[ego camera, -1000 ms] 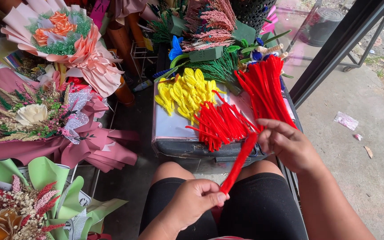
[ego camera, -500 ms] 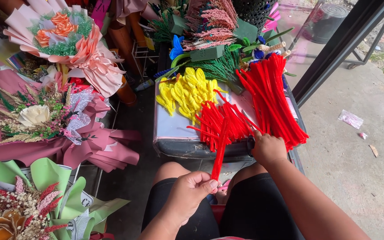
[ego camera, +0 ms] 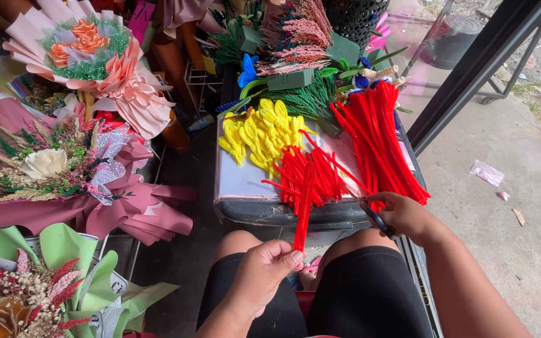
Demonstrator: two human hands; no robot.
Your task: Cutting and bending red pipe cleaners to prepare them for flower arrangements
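Note:
My left hand [ego camera: 263, 274] grips a red pipe cleaner [ego camera: 303, 206] upright above my knees, its top among a pile of short red pipe cleaner pieces [ego camera: 308, 175] on a grey tray [ego camera: 245, 188]. My right hand [ego camera: 405, 216] rests at the tray's right front edge and holds dark-handled scissors [ego camera: 370, 213], blades pointing left toward the pile. A bundle of long red pipe cleaners [ego camera: 377, 141] lies just beyond my right hand. Bent yellow pipe cleaners [ego camera: 258, 131] lie at the tray's back left.
Wrapped bouquets in pink [ego camera: 89, 56], maroon [ego camera: 64, 175] and green paper [ego camera: 39, 281] crowd the left. Green foam blocks, pink and green stems [ego camera: 302, 69] stand behind the tray. A dark metal frame [ego camera: 471, 69] and concrete ground [ego camera: 508, 206] are on the right.
My left hand swung the red pipe cleaner from a slant to upright. My right hand dropped from the long red bundle to the tray's front edge, and the scissors now show in it.

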